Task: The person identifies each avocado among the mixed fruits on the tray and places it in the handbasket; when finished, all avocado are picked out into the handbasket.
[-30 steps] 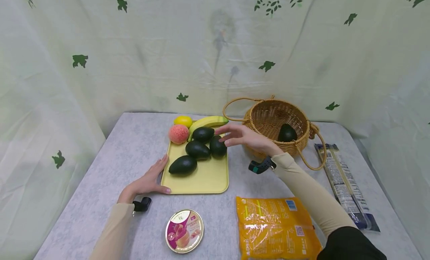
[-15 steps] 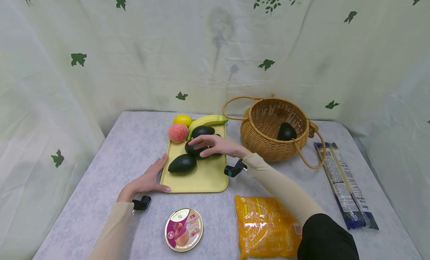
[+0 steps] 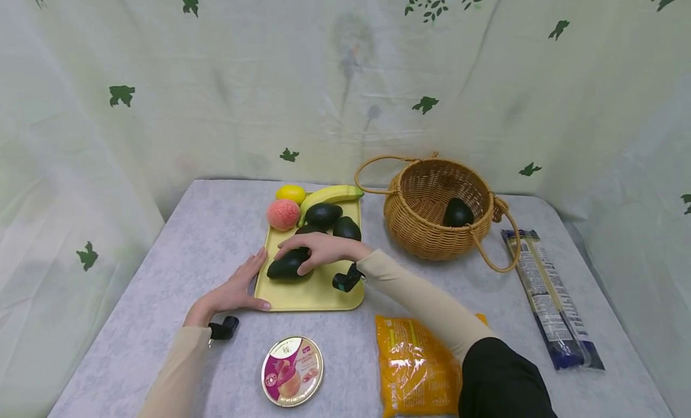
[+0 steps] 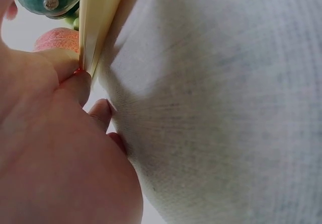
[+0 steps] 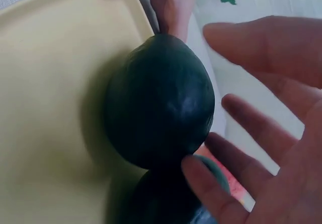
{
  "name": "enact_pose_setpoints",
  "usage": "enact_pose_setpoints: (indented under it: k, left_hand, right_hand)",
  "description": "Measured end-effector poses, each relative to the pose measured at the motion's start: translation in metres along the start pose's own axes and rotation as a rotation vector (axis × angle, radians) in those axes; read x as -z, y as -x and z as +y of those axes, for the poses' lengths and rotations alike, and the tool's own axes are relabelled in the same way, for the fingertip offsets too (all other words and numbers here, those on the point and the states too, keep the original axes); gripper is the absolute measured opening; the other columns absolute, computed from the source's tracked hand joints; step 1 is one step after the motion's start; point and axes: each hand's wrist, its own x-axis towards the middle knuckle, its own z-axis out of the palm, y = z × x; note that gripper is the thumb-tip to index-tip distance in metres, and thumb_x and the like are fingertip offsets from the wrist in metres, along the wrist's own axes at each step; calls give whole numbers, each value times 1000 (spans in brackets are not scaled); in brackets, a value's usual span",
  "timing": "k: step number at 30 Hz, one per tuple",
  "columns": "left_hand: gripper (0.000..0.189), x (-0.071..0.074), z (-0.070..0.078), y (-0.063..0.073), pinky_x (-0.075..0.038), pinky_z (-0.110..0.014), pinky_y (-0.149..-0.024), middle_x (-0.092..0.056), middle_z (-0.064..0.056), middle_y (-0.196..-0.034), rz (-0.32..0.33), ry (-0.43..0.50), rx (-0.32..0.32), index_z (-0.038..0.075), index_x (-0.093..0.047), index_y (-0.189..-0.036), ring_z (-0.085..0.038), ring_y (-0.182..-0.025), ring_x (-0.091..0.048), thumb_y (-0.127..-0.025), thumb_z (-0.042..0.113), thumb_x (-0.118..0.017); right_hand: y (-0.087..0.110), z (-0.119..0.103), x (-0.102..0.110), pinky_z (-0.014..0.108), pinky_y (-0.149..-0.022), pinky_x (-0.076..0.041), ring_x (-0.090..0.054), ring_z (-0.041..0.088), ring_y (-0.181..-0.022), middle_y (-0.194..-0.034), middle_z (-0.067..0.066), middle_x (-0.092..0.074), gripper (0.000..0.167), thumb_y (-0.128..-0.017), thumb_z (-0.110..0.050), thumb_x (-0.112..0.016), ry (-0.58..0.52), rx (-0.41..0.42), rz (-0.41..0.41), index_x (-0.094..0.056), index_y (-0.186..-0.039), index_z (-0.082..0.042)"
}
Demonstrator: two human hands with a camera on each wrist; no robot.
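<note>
A yellow tray (image 3: pixel 324 297) lies on the table with several dark green avocados on it. My left hand (image 3: pixel 232 293) rests at its left side, fingers along the edge and thumb at the near corner. Above the nearest avocado (image 3: pixel 282 268) is my right hand (image 3: pixel 323 250), its fingers spread around the fruit. The right wrist view shows those fingers (image 5: pixel 256 126) loosely extended beside the avocado (image 5: pixel 161 103), not closed round it. Farther back on the tray are another avocado (image 3: pixel 324 214), a banana (image 3: pixel 336 194), a pink peach-like fruit (image 3: pixel 283 214) and a lemon (image 3: pixel 291 194).
Right of the tray stands a wicker basket (image 3: pixel 421 241) with raised loop handles and one avocado (image 3: pixel 459 212) inside. A round tin (image 3: pixel 293 371) and an orange bag (image 3: pixel 412 370) lie in front. A long packet (image 3: pixel 556 313) lies at the right; a curtain (image 3: pixel 243 94) hangs behind.
My right hand has moved left and nearer, from beside the basket across the tray's avocados to the nearest one. The left hand has stayed at the tray's edge.
</note>
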Motion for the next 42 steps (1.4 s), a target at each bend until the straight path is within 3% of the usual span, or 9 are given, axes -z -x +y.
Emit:
enact_pose_setpoints:
  k: [4, 6, 11, 16, 19, 23, 28, 37, 42]
  left_hand:
    - [118, 0, 1, 0, -2, -67, -105, 2, -18, -159, 9, -3, -23, -1, -3, -152, -43, -141, 8, -72, 34, -83]
    - [118, 0, 2, 1, -2, -67, -105, 3, -18, -158, 8, -2, -32, -1, -3, -152, -44, -141, 8, -73, 33, -83]
    - [118, 1, 5, 0, -2, -67, -106, 3, -18, -158, 3, -3, -31, -1, -3, -152, -43, -141, 8, -73, 31, -84]
    - [118, 1, 6, 0, -2, -67, -106, 3, -18, -159, 0, -5, -23, -1, -3, -152, -43, -141, 8, -73, 31, -84]
    - [118, 1, 6, 1, -1, -66, -106, 3, -18, -159, 1, -3, -22, -1, -3, -152, -43, -141, 8, -73, 31, -84]
    - [118, 0, 4, 1, -1, -66, -106, 3, -18, -158, 6, -1, -24, -1, -3, -152, -44, -141, 8, -72, 31, -84]
    - [118, -1, 3, 2, -2, -66, -107, 2, -19, -158, 9, -6, -16, -1, -4, -152, -44, -141, 7, -71, 32, -84]
    - [120, -2, 1, 2, -2, -63, -108, 3, -20, -158, 13, -6, -18, -3, -3, -151, -43, -141, 7, -71, 34, -84]
    - [120, 0, 0, 1, -1, -63, -108, 3, -19, -158, 15, -5, -23, -2, -3, -152, -43, -141, 8, -71, 34, -84]
  right_hand:
    - [-4, -1, -5, 25, -108, -24, -35, 18, -135, -144, 9, -45, 49, -85, -7, -69, 197, 12, -38, -59, -132, -15]
    - [-3, 0, -8, 27, -107, -24, -36, 20, -133, -143, 8, -45, 48, -85, -8, -69, 249, 7, -49, -61, -131, -18]
    - [1, -1, -18, 24, -104, -29, -39, 18, -126, -138, 6, -42, 44, -85, -9, -71, 263, -13, -52, -64, -126, -23]
    - [3, 0, -24, 22, -99, -34, -42, 14, -118, -130, 4, -44, 39, -86, -11, -71, 248, -32, 0, -65, -122, -23]
    - [7, 2, -21, 21, -99, -34, -43, 12, -116, -126, 1, -48, 38, -85, -9, -71, 163, -30, 32, -66, -121, -21]
    - [18, 6, -11, 24, -98, -37, -43, 8, -115, -125, -3, -52, 39, -85, -8, -71, -52, -4, 66, -65, -123, -16]
    - [40, 8, 8, 29, -97, -41, -47, 11, -116, -131, -5, -51, 39, -88, -14, -69, -260, 21, 127, -62, -127, -14]
    - [94, 1, 49, 40, -94, -44, -50, 23, -118, -144, 3, -43, 42, -92, -19, -64, -390, -38, 275, -56, -133, -17]
    - [131, -3, 72, 44, -93, -45, -56, 27, -115, -143, 3, -43, 45, -92, -19, -64, -466, -77, 418, -54, -135, -15]
